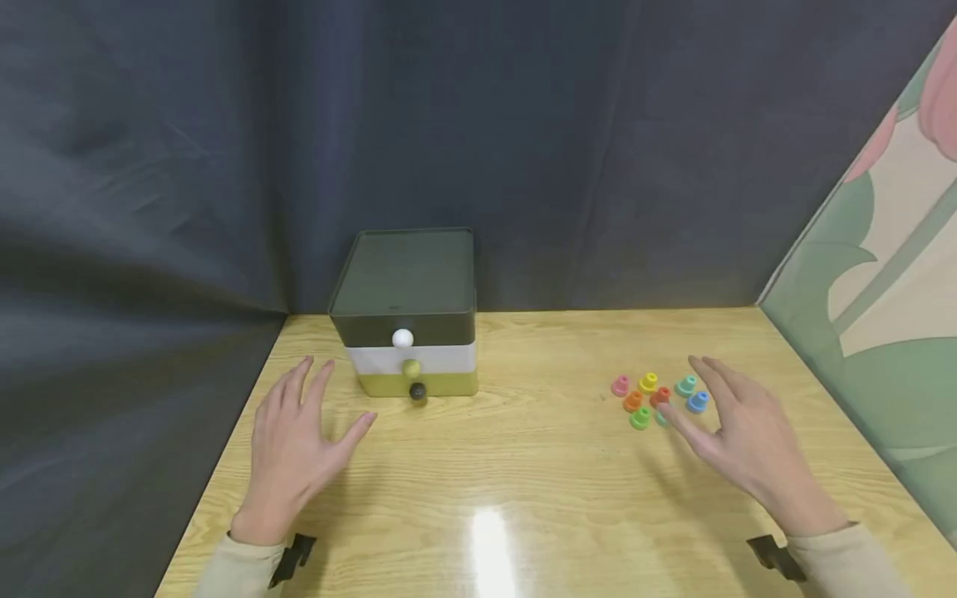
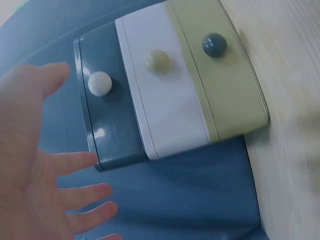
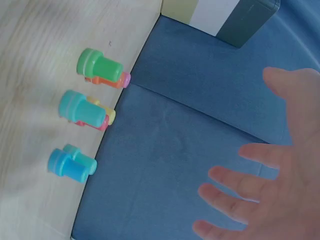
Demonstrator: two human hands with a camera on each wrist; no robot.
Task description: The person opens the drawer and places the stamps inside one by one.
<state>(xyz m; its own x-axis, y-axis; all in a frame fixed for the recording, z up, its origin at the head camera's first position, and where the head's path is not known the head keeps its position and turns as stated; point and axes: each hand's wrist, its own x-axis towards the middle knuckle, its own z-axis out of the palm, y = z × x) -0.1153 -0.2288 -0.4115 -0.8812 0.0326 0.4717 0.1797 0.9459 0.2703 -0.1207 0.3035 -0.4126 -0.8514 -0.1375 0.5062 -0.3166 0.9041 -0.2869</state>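
Both hands hang above the counter [image 1: 538, 465], well apart, fingers spread and thumbs stretched inward, with neither having hold of anything. The left hand [image 1: 295, 448] is just beside a small drawer box [image 1: 419, 274], which stands upright on the left part of the counter, near the dark cloth [image 1: 538, 149] behind it. Its drawer fronts are dark on top, white in the middle and olive green at the bottom; a white knob [image 1: 402, 338] sits on the dark front, an olive knob [image 1: 411, 368] on the white one and a dark knob [image 1: 418, 390] on the green one. The right hand [image 1: 751, 440] is near a loose cluster of small stepped pieces, wide at the base and narrower above: pink [image 1: 620, 385], yellow [image 1: 648, 383], orange [image 1: 633, 402], red [image 1: 660, 397], green [image 1: 640, 418], blue [image 1: 698, 403] and two teal ones, one of them partly hidden behind the right thumb in the head view. A flower-patterned panel [image 1: 860, 332] borders the counter on the right.
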